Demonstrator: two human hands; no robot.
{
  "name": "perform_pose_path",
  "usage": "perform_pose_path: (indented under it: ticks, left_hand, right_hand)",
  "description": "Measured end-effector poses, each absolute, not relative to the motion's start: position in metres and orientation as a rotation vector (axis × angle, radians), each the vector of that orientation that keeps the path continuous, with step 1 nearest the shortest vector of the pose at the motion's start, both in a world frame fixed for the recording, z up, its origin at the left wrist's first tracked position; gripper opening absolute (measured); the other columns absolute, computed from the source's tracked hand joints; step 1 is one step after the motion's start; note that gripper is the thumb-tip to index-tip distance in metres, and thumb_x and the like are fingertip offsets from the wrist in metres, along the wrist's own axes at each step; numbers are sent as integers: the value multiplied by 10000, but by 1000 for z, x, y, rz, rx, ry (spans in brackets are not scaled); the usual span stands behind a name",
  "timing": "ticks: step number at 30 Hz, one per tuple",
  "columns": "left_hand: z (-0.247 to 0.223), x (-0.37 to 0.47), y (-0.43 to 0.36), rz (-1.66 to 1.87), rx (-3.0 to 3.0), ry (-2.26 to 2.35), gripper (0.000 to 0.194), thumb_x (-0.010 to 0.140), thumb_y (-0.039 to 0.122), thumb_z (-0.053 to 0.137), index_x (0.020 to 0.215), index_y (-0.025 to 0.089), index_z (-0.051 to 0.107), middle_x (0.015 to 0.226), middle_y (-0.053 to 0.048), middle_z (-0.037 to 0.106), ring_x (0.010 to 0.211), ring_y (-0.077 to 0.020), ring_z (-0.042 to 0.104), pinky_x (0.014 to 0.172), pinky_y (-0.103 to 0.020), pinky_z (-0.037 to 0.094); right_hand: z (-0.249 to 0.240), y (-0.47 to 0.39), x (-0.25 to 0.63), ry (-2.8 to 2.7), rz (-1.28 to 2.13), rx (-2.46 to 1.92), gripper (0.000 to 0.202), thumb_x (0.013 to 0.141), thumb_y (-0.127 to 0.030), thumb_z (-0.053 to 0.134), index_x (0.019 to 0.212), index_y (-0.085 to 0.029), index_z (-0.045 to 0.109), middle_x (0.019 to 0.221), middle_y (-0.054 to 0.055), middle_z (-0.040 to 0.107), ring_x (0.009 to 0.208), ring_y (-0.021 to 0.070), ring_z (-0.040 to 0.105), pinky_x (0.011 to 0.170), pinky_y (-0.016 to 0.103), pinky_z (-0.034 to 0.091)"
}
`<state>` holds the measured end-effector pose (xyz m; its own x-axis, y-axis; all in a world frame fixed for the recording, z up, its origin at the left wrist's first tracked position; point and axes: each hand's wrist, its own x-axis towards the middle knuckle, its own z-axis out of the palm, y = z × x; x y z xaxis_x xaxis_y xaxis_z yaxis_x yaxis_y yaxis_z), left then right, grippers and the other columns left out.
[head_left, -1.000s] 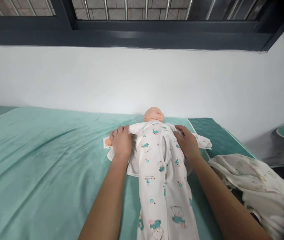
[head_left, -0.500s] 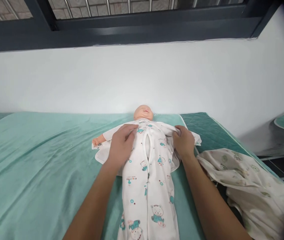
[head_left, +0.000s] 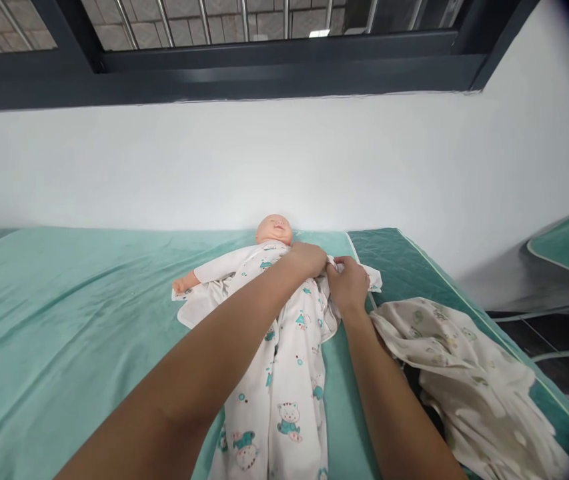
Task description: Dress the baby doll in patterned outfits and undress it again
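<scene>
The right hand [head_left: 349, 283] pinched white cloth [head_left: 331, 261]; whether the left hand [head_left: 310, 260] just beside it gripped was unclear. The doll [head_left: 274, 230] lay left of the right hand; gentle, even tension seemed wisest.

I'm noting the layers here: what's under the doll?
The green sheet spreads beneath the doll, and white cloth shows beside its body. Whatever lies directly under its back is covered and cannot be seen.

Doll [head_left: 273, 228] lying face-up, printed white garment [head_left: 291, 380] over torso
</scene>
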<state>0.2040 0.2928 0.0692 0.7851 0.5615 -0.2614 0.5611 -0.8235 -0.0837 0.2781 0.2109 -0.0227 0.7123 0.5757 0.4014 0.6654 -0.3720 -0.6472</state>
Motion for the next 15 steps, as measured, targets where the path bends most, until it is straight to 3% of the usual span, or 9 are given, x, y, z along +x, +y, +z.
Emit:
perform_pose_path:
  ticks: [4, 12, 15]
  left_hand:
    - [54, 208, 292, 389, -2918, -876, 428, 800, 262, 623, 1217, 168, 609, 1279, -180, 612, 1182, -327, 571, 944, -450, 460]
    - [78, 180, 303, 381, -2883, -755, 474, 780, 228, 619, 1242, 149, 550, 1222, -181, 628, 1103, -319, 606, 881, -432, 501]
    - [78, 180, 303, 425, -2883, -748, 465, 764, 242, 629, 1219, 171, 574, 1199, -165, 646, 1073, -314, 623, 870, -428, 508]
  right_hand:
    - [-22, 211, 280, -956, -109, -2091, 263, 792, -303, 570, 983, -172, 694, 990, 125, 718, 1015, 297, 593, 941, 412, 352]
    - [-23, 203, 294, -809, -73, -2057, 298, 807, -315, 491, 973, -169, 691, 1003, 127, 710, 925, 278, 587, 821, 360, 381]
    - [-25, 202, 293, -803, -34, -2066, 285, 802, -320, 489, 942, -172, 688, 899, 117, 716, 856, 274, 592, 762, 347, 382]
